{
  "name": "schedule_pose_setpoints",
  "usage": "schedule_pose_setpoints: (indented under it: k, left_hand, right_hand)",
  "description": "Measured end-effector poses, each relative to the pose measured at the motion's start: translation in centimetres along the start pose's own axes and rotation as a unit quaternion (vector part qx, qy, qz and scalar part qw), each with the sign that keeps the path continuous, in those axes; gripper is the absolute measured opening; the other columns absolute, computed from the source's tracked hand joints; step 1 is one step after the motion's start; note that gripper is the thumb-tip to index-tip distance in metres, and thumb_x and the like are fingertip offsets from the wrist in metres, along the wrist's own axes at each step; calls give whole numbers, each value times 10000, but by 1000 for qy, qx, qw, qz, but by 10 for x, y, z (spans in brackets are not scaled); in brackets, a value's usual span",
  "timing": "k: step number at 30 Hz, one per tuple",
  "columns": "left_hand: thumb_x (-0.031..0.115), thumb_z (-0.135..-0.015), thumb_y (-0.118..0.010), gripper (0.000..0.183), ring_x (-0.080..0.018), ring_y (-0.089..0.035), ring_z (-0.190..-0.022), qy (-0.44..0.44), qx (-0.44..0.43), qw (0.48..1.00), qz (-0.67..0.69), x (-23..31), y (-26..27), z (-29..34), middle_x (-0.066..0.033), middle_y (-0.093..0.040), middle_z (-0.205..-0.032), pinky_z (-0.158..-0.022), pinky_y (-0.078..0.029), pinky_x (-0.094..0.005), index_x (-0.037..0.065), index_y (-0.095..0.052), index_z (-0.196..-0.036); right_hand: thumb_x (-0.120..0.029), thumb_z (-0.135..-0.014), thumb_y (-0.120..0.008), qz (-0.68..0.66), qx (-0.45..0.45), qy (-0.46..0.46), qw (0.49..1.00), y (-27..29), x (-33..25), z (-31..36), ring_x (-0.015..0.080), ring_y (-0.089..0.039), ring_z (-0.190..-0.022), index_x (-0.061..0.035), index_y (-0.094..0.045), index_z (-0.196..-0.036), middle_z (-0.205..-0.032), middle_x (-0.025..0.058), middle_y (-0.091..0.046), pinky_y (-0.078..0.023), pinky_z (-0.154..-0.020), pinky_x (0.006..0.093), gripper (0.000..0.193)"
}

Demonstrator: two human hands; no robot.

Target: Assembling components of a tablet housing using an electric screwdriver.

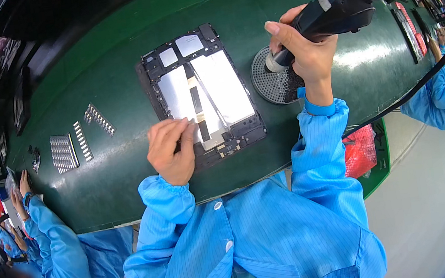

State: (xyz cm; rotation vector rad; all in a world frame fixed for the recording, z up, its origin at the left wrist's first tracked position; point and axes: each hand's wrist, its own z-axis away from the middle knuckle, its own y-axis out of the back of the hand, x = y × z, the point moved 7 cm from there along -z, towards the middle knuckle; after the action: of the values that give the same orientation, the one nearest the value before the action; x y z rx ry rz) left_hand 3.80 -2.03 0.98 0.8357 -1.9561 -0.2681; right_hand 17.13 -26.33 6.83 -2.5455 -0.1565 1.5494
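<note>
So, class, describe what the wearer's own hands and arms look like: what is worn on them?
The left hand and right hand are ungloved. The left sleeve and right sleeve are loose, bright blue fabric with fine darker stripes. A blue wristband circles the right wrist; none shows on the left.

dish (268,84) right of device (205,88)

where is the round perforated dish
In the head view, the dish sits on the green bench, right of the opened device, under the black tool in the right hand.
</note>
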Motion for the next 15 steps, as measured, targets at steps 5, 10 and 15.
schedule_pose_setpoints:
  k: [5,10,15]
  left_hand:
    - [-28,-754,-701,129,-178,-627,-709,114,52,992,30,-28,27,3,-115,-663,-782,-648,-497,-267,-37,-674,-879]
    - [23,-812,-676,127,-110,-612,-677,308,15,932,191,-79,35,0,-65,-659,-775,-634,-497,-221,-50,-659,-915]
    - [62,-819,-682,163,-80,-595,-656,365,-116,892,242,-76,20,-5,-51,-659,-788,-566,-474,-204,-43,-653,-939]
  right_hand:
    - [38,-713,-740,-36,15,-29,999,-4,6,0,125,-568,-512,-11,-591,-859,-650,47,-590,-449,-468,240,214]
    - [40,-707,-723,-21,39,5,999,11,-19,3,150,-572,-531,-13,-576,-870,-652,69,-581,-461,-516,264,226]
    - [57,-722,-694,-52,-8,5,999,-5,-21,5,169,-576,-555,-6,-555,-887,-672,87,-571,-468,-546,291,226]
